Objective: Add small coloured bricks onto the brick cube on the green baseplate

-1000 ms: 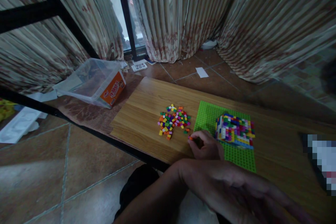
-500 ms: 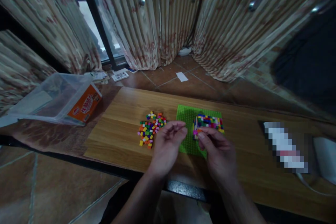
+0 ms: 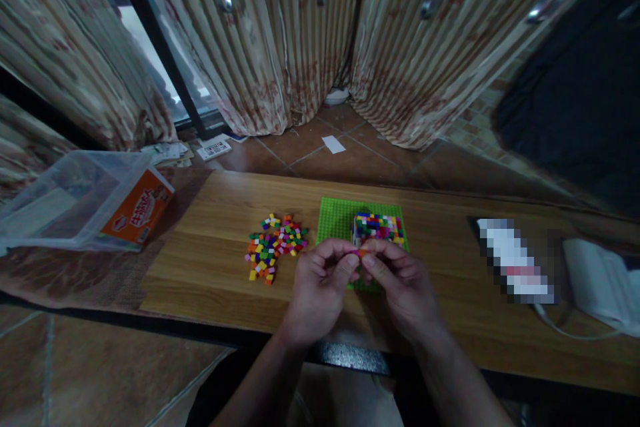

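My left hand (image 3: 320, 290) and my right hand (image 3: 407, 287) meet fingertip to fingertip over the near part of a green studded baseplate (image 3: 334, 217). Between their pinched thumbs and fingers are small toy bricks (image 3: 363, 252), orange with a bit of pink or magenta; the fingers hide most of them. A block built of multicoloured bricks (image 3: 383, 223) sits on the baseplate just beyond my right hand, its near side partly covered. To the left of my left hand, a pile of loose coloured bricks (image 3: 270, 247) is spread on the wooden table (image 3: 210, 247).
A clear plastic bin (image 3: 75, 193) with an orange label lies at the left. On the right are a blurred-out phone-like device (image 3: 515, 260) with a cable and a white object (image 3: 600, 280). Curtains (image 3: 280, 47) hang behind; papers (image 3: 215, 147) lie on the floor.
My hands have come together; my left fingers now pinch at the small bricks that my right hand was holding. The whole view has shifted slightly, with things sitting further left.
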`<state>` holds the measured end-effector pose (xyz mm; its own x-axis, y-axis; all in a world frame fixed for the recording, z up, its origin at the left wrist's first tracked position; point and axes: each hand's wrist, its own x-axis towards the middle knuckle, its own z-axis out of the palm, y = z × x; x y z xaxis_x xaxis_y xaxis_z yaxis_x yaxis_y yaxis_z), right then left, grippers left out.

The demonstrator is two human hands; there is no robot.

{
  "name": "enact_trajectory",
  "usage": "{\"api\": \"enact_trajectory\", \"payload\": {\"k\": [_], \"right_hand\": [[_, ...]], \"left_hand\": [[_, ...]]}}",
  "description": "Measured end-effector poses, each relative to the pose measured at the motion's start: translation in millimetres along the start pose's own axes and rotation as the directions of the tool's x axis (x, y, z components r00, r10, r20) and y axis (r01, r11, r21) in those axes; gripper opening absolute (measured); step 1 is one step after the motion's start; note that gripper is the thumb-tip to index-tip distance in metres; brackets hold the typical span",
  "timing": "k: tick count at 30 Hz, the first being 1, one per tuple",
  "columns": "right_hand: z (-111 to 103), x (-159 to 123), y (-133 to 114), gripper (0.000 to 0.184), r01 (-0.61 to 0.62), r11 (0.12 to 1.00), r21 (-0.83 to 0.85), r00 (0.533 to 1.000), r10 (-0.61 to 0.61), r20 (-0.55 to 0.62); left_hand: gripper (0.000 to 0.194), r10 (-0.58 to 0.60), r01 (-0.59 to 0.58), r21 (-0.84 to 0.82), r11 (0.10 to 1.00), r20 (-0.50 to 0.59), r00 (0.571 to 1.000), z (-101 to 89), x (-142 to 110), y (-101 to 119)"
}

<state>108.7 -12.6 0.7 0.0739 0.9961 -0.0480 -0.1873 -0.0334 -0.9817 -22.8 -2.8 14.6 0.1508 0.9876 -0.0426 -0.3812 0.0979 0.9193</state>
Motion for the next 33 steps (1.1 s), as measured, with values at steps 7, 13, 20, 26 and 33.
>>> {"api": "enact_trajectory", "payload": {"k": [7, 13, 20, 26, 33], "right_hand": [[-25, 6, -7, 0.017, 0.085, 0.987, -0.139, 0.99, -0.099, -0.1], [-65, 13, -14, 0.015, 0.148, 0.759, -0.634, 0.869, -0.406, -0.283], [-64, 16, -2, 0.019, 0.259, 0.509, -0.821, 0.887, -0.462, -0.007], [-60, 22, 5, 0.016, 0.27, 0.401, -0.876, 0.846, -0.534, 0.017], [-58, 25, 8, 0.014, 0.245, 0.493, -0.835, 0.866, -0.499, -0.04]], "left_hand": [[0.013, -0.108, 0.108, 0.019, 0.994, -0.01, 0.994, 2.6, 1, -3], [0.014, -0.128, 0.131, 0.026, 0.991, -0.108, 0.986, -0.1, 5, -7], [0.013, -0.141, 0.143, 0.014, 0.99, -0.113, 0.984, 2.0, 6, -6], [0.012, -0.13, 0.133, 0.02, 0.991, -0.115, 0.985, 1.1, 5, -5], [0.013, -0.133, 0.137, 0.028, 0.99, -0.11, 0.985, 0.8, 4, -5]]}}
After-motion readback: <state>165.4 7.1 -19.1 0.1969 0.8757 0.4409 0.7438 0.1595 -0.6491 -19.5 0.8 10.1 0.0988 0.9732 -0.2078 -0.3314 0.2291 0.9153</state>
